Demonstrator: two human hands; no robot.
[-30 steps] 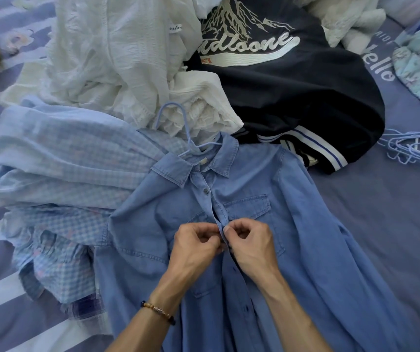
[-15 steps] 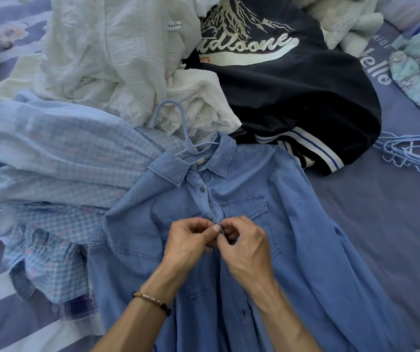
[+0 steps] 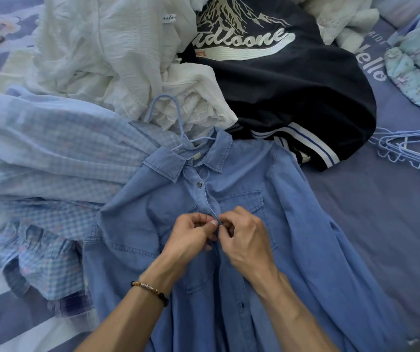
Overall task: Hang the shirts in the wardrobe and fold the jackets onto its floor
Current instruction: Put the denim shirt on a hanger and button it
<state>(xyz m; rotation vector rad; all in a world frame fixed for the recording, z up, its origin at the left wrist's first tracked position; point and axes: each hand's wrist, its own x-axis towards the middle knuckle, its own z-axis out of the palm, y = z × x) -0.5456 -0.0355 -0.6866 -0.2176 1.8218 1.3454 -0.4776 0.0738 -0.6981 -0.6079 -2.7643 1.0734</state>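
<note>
Early going: the denim shirt (image 3: 267, 224) is on its hanger (image 3: 175, 128), left hand (image 3: 191, 237) and right hand (image 3: 247, 240) pinching its placket at a button, the navy jacket (image 3: 292, 92) unfolded.

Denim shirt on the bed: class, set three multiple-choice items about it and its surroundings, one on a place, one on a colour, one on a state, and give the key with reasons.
1. Where do the spare hangers lie?
A. Right of the dark jacket
B. On the checked shirts
C. Under the white garments

2. What colour is the hanger in the denim shirt?
A. Black
B. Light blue
C. Red

3. What are the hands doing?
A. Resting flat on the bed
B. Lifting the jacket
C. Pinching the shirt's button placket

Key: 1 A, they sit on the bedsheet beyond the dark jacket. 2 B, its pale blue hook sticks out above the collar. 3 C, the left hand and right hand meet at the placket, fingers curled on it.
</note>
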